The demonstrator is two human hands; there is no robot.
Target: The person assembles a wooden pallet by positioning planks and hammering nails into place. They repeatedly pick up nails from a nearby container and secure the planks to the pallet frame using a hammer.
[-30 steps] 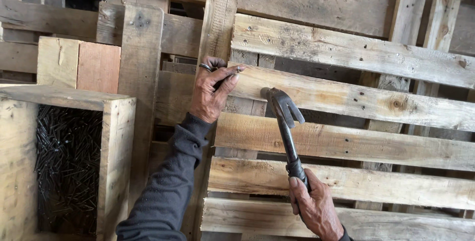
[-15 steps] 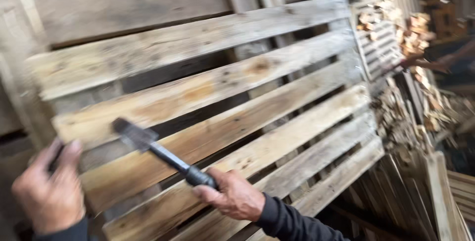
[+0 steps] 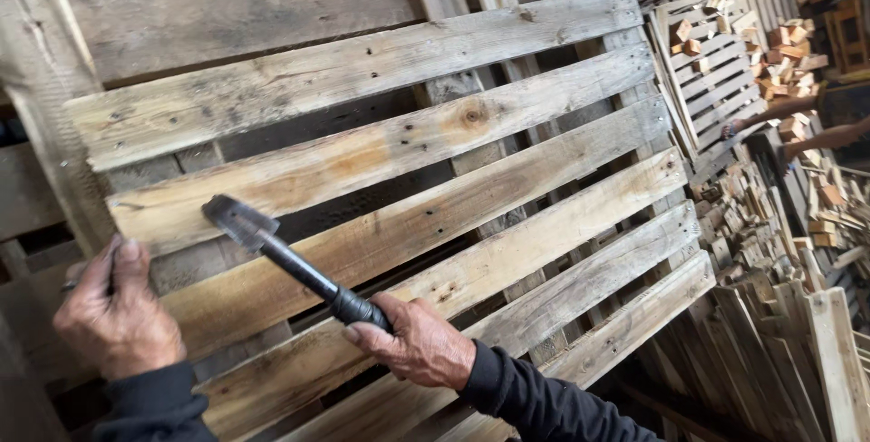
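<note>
Apparently, hammer within right grip.

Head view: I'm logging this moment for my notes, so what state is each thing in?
Hammer: gripped by the handle in the right hand, head against a slat.
Nail: pinched in the left hand.
Pallet: standing tilted, slats intact.
Wood offcuts: lying in a loose heap.

Your hammer is dull dark metal with a matt black grip. The pallet is rough, weathered grey-brown wood, knotted and stained. Your sleeves are dark cloth.
</note>
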